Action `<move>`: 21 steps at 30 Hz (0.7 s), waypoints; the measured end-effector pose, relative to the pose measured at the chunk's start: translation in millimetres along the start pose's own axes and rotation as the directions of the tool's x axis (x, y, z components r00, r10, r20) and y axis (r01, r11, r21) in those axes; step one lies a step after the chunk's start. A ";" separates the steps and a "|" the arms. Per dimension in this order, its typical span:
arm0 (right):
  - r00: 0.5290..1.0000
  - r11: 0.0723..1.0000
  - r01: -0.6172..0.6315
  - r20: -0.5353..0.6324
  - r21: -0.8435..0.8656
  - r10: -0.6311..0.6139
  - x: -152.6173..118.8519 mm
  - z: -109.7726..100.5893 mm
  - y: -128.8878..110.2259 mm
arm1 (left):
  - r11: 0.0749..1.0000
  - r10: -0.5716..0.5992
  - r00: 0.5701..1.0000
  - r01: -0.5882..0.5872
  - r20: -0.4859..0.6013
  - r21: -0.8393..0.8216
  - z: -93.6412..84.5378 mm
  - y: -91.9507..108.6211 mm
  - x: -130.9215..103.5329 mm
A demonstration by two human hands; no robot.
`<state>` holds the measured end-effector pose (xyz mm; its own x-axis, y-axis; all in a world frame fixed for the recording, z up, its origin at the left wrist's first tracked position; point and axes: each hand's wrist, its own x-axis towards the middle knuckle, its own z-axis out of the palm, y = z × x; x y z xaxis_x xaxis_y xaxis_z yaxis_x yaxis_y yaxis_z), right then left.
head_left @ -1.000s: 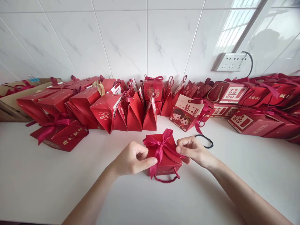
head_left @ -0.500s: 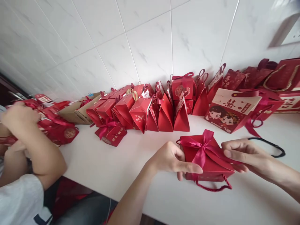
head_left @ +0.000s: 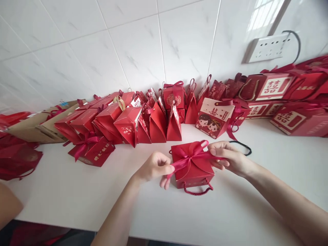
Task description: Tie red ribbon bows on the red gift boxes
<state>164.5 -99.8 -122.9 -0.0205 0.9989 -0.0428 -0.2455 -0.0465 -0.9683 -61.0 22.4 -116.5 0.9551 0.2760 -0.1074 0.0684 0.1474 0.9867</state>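
Note:
A red gift box [head_left: 196, 171] with a twisted cord handle [head_left: 198, 193] stands on the white table in front of me. Across its folded top lies a magenta satin ribbon [head_left: 190, 157], tied in a bow at the middle. My left hand [head_left: 155, 168] pinches a ribbon end at the box's left side, thumb on top. On the other side, my right hand [head_left: 228, 156] grips the ribbon's right part between thumb and fingers. Behind my right hand lies a black loop [head_left: 243, 147].
Along the tiled wall stand several red gift boxes [head_left: 157, 124]. One cream-and-red box [head_left: 214, 118] shows two cartoon figures. Brown cardboard boxes [head_left: 28, 128] are at the left. A power strip [head_left: 268, 48] hangs on the wall. Another person's arm [head_left: 9, 205] rests at the left edge.
The view has swung to the right. My left hand has moved from the box's side to a ribbon end, and the ribbon is now stretched out to both sides.

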 end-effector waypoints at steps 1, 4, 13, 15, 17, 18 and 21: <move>0.999 0.998 0.025 -0.025 0.056 -0.023 0.7 -0.7 -0.6 | 0.996 0.048 0.999 -0.047 0.010 -0.080 -2.8 -1.5 0.4; 0.993 0.968 0.104 -0.080 0.227 -0.088 2.0 -5.8 -3.9 | 0.941 0.207 0.978 -0.201 -0.005 -0.271 -11.5 -2.3 0.6; 0.896 0.725 0.438 -0.325 0.531 -0.303 -6.5 -26.3 -24.5 | 0.526 0.388 0.845 -0.530 -0.367 -0.665 -32.1 3.4 -7.1; 0.861 0.692 0.501 -0.378 0.520 -0.339 -10.3 -29.7 -28.9 | 0.415 0.367 0.803 -0.593 -0.469 -0.691 -36.9 2.0 -8.0; 0.836 0.681 0.540 -0.408 0.495 -0.367 -13.8 -32.6 -31.7 | 0.346 0.352 0.755 -0.654 -0.554 -0.673 -40.6 1.8 -8.3; 0.827 0.681 0.552 -0.415 0.481 -0.378 -15.2 -33.7 -32.3 | 0.324 0.346 0.730 -0.682 -0.589 -0.655 -41.9 2.2 -8.2; 0.813 0.680 0.572 -0.424 0.459 -0.399 -17.3 -35.4 -32.6 | 0.321 0.281 0.698 -0.715 -0.659 -0.621 -42.5 5.6 -7.5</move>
<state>207.2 -115.2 -99.2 0.4919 0.8348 0.2471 -0.6231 0.5358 -0.5698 -80.0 61.5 -115.4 0.4959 0.8597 0.1222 -0.8401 0.4394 0.3182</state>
